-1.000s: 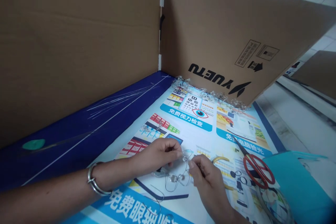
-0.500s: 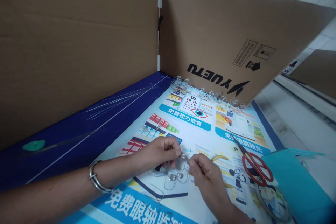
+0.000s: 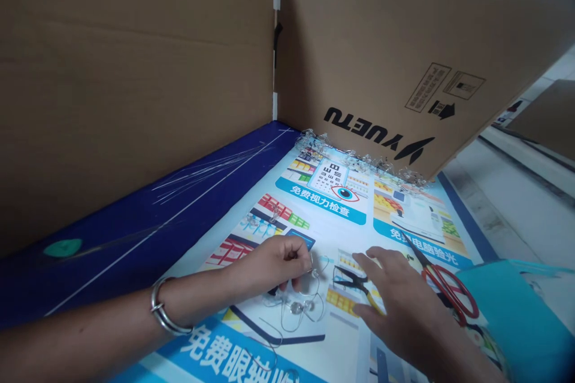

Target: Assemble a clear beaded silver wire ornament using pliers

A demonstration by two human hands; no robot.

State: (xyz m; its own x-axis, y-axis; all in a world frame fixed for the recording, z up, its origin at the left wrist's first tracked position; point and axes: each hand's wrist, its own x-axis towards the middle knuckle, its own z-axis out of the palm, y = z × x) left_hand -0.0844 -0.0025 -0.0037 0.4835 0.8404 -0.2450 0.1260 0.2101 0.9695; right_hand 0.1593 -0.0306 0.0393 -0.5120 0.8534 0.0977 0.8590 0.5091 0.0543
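The left hand is pinching a beaded wire — the right hand is hovering, fingers spread, over yellow-handled pliers just beside that wire.

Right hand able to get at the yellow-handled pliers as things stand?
Likely yes. The right hand is open, with its fingers right by the yellow-handled pliers. Nothing seems to lie between them, and the red-handled scissors sit on the hand's far side.
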